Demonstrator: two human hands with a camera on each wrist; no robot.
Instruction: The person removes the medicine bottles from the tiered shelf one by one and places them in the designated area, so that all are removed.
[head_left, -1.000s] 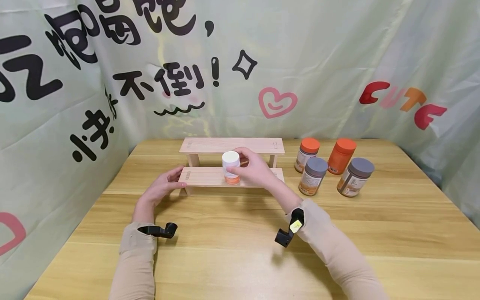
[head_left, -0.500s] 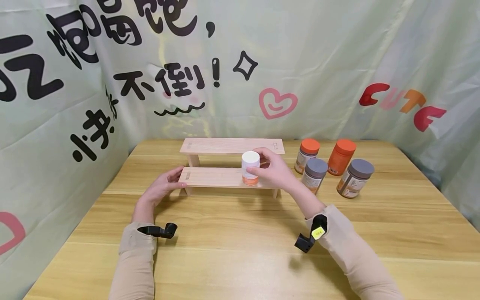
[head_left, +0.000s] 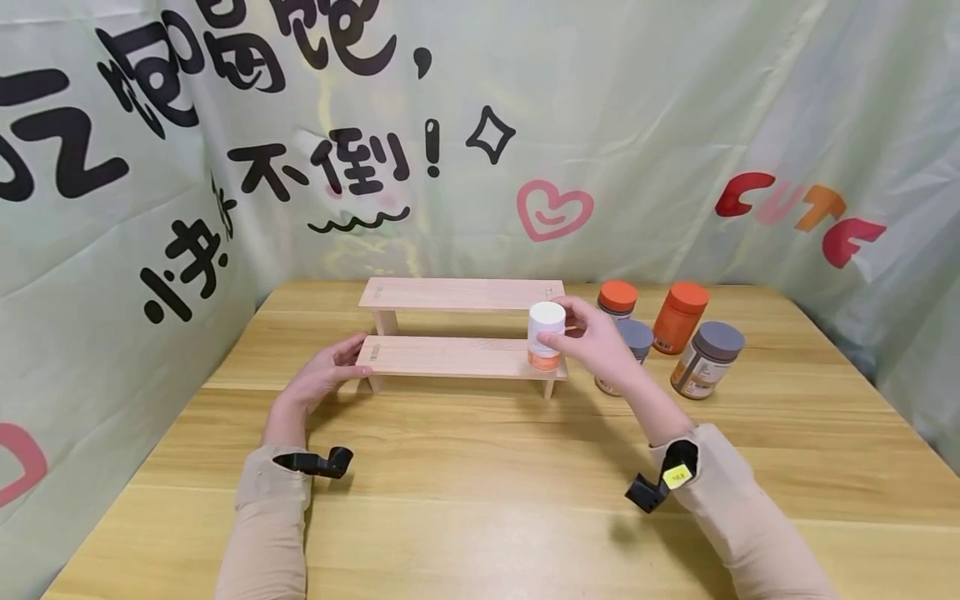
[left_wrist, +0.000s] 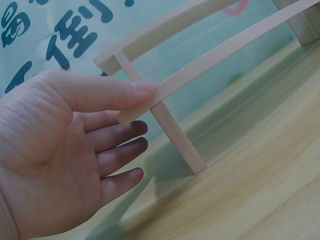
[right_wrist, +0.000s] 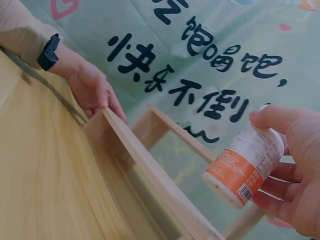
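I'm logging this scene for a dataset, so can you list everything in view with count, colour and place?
white-lidded bottle: 1, white with orange base, above right end of lower shelf, held.
wooden shelf: 1, pale wood, two tiers, table centre.
orange-lidded bottles: 2, right of shelf, back.
grey-lidded bottles: 2, right of shelf, front.
table: 1, light wood.
backdrop: 1, pale green, printed.
left hand: touches shelf's left end.
right hand: grips white-lidded bottle.

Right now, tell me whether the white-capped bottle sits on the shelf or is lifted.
Lifted. The right wrist view shows the bottle tilted, its base clear of the shelf, pinched by the right hand.
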